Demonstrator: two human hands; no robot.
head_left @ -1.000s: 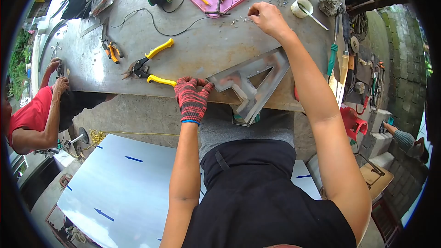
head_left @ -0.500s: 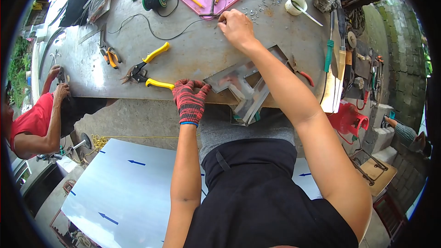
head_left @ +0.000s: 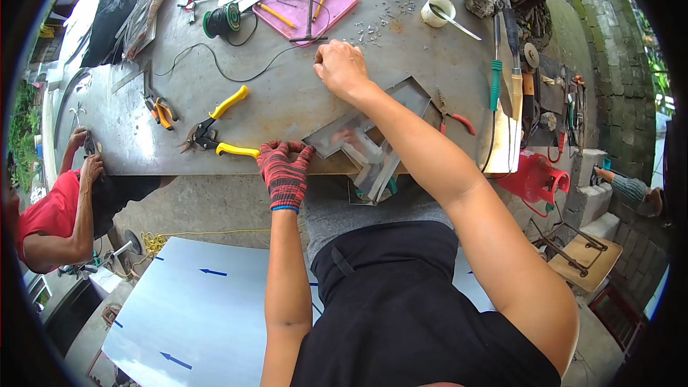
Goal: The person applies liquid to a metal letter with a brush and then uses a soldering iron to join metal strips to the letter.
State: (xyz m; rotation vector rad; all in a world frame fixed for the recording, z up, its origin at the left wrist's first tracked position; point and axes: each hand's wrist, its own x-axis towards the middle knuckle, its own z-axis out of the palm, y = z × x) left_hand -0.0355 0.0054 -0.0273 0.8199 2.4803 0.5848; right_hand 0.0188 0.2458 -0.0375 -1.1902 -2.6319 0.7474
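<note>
My left hand (head_left: 284, 172), in a red and black knit glove, is closed at the left corner of a shiny metal letter-like piece (head_left: 358, 140) lying over the table's near edge. What its fingers grip is too small to make out. Bare and curled, my right hand (head_left: 340, 67) hovers above the table beyond the piece; its fingertips are hidden. Yellow-handled snips (head_left: 215, 123) lie just left of the glove. Red-handled pliers (head_left: 459, 122) rest to the right of the piece.
Behind are a pink tray (head_left: 344, 0), a wire spool (head_left: 221, 21), scattered small metal bits (head_left: 373, 29) and a white cup (head_left: 437, 11). Orange pliers (head_left: 160, 111) lie at left. A co-worker (head_left: 61, 208) stands at the left edge; another person (head_left: 634, 192) is far right.
My right hand has drawn back from the pink tray's near edge toward me. The camera view has shifted slightly. My left hand stays at the metal piece's corner.
</note>
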